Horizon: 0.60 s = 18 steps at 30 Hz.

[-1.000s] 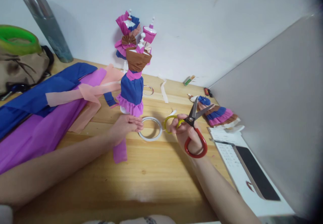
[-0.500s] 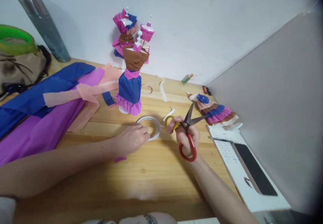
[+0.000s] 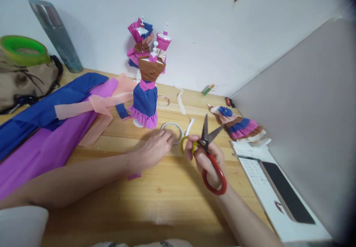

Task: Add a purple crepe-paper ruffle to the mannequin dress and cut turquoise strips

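My right hand (image 3: 205, 161) holds scissors (image 3: 209, 147) with one red and one yellow handle, blades parted and pointing away from me. My left hand (image 3: 154, 151) rests palm down on the wooden table (image 3: 167, 198), fingertips touching a white roll of tape (image 3: 172, 132). A magenta paper strip (image 3: 134, 175) peeks out from under that wrist. Just beyond the tape stands a small mannequin in a brown, blue and magenta paper dress (image 3: 147, 91), with two more dressed mannequins (image 3: 144, 41) behind it.
Blue, magenta and peach crepe paper sheets (image 3: 55, 121) cover the left side. A bag with a green ring (image 3: 23, 69) sits far left. A paper dress (image 3: 239, 124) lies at right near a phone (image 3: 286, 191) on a white box. White paper strips (image 3: 180, 100) lie near the wall.
My left hand slid forward and right onto the tape roll, laying the magenta strip down under its wrist. The right hand with the scissors stayed in place, blades turning slightly more upright.
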### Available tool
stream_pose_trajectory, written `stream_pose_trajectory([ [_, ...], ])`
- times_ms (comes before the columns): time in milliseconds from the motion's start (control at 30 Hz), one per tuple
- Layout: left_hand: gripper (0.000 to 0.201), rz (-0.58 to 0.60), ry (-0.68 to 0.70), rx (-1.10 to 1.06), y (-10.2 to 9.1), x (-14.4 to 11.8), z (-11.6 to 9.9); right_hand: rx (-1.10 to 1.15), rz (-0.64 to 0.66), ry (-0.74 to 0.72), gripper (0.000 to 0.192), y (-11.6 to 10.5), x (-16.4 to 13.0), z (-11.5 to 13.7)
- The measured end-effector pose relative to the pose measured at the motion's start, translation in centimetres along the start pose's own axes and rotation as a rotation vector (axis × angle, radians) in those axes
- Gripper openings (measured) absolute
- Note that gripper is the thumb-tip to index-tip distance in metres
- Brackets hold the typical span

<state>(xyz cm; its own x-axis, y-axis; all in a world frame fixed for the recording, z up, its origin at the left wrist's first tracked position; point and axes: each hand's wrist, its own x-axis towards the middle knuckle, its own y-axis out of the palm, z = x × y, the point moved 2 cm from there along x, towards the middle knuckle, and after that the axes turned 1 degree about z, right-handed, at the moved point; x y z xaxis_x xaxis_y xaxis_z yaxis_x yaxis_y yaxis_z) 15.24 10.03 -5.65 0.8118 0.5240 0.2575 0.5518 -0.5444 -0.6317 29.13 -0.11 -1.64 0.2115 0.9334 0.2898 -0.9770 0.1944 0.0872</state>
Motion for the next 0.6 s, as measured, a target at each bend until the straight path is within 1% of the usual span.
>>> stream_pose_trajectory([
  [67, 0.033, -0.001, -0.016, -0.113, -0.8, -1.1, -0.5, 0.085, 0.069, 0.107, 0.037, 0.4, -0.1, -0.9],
  [100, 0.027, -0.006, -0.056, -0.192, -1.2, -1.8, -0.5, 0.131, 0.104, 0.157, 0.04, 0.6, -0.2, -1.3],
  [133, 0.021, -0.023, -0.14, -0.292, -1.8, -2.6, -0.4, 0.179, 0.142, 0.2, 0.043, 0.8, -0.2, -1.7],
  [167, 0.015, -0.063, -0.266, -0.422, -2.3, -3.3, -0.1, 0.226, 0.185, 0.235, 0.046, 1.1, -0.3, -2.1],
  [200, 0.01, -0.134, -0.428, -0.592, -2.9, -4.0, 0.3, 0.274, 0.229, 0.263, 0.048, 1.3, -0.3, -2.4],
  [267, 0.004, -0.344, -0.746, -0.965, -4.0, -4.9, 1.0, 0.38, 0.304, 0.32, 0.047, 1.8, -0.2, -3.2],
  [300, 0.003, -0.448, -0.844, -1.109, -4.4, -5.1, 1.2, 0.432, 0.333, 0.357, 0.046, 2.0, -0.2, -3.6],
  [367, 0.009, -0.589, -0.913, -1.263, -5.3, -4.5, 1.4, 0.515, 0.374, 0.436, 0.043, 2.4, 0.1, -4.2],
  [433, 0.017, -0.69, -0.932, -1.342, -5.9, -3.4, 1.5, 0.559, 0.403, 0.49, 0.045, 2.8, 0.3, -4.4],
  [500, 0.021, -0.787, -0.945, -1.454, -6.1, -2.3, 1.7, 0.575, 0.437, 0.505, 0.05, 3.1, 0.5, -4.4],
  [533, 0.023, -0.815, -0.94, -1.507, -6.1, -1.8, 1.8, 0.58, 0.453, 0.504, 0.052, 3.2, 0.6, -4.4],
  [600, 0.024, -0.822, -0.908, -1.578, -5.8, -1.2, 2.1, 0.582, 0.477, 0.49, 0.054, 3.2, 0.7, -4.4],
])
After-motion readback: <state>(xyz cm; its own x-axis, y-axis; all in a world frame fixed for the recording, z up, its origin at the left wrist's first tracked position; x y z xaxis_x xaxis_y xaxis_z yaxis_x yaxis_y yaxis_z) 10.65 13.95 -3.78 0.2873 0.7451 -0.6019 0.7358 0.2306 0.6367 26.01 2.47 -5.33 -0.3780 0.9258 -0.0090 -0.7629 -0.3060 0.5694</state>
